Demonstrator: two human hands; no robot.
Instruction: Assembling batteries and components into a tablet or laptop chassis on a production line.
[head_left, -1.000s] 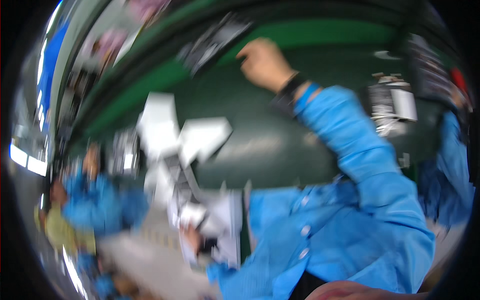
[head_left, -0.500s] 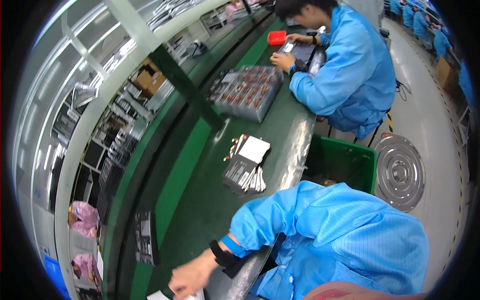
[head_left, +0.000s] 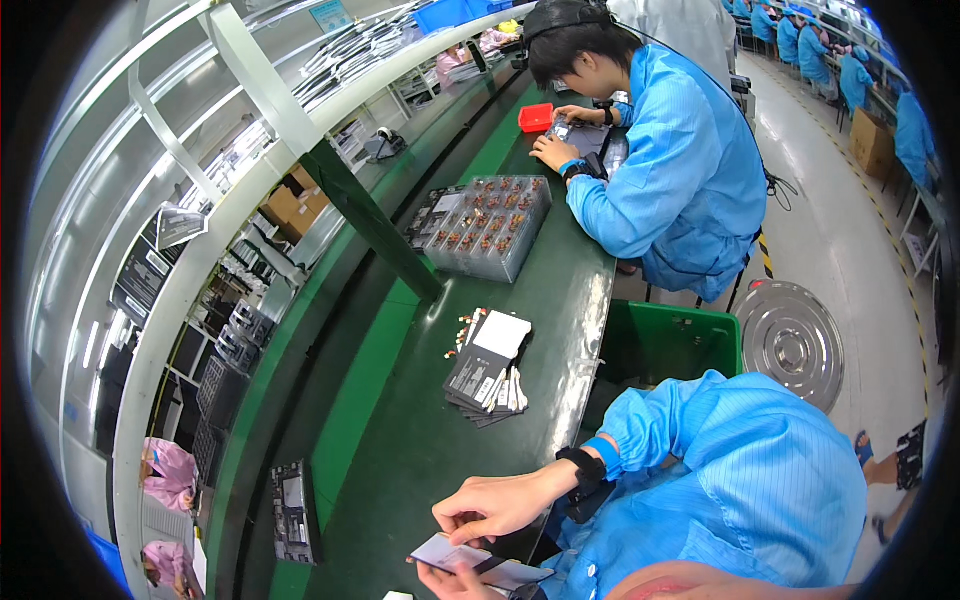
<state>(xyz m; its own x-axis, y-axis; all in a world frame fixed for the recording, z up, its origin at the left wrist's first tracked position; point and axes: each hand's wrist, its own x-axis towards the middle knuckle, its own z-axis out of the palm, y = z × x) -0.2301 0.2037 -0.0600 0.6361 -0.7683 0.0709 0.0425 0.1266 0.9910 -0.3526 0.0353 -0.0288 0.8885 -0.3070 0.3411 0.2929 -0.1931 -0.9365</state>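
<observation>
Near the bottom, my left hand holds a flat, pale-faced rectangular battery with a dark band across it. Over its upper edge is my right hand, thumb and fingers pinched together close to the pale face. Whatever is between those fingertips is too small to tell. A fanned pile of flat black batteries lies farther up the bench, with white labels and small orange-tipped leads. A small white piece sits at the lower edge, partly cut off.
Stacked clear trays of copper-coloured parts stand beyond the pile, by a green post. A dark tray lies at left. A green bin adjoins the bench. A co-worker handles a part near a red box.
My right hand has come back from the lower left to the battery. My left hand has come into view holding it. The whole view has shifted somewhat.
</observation>
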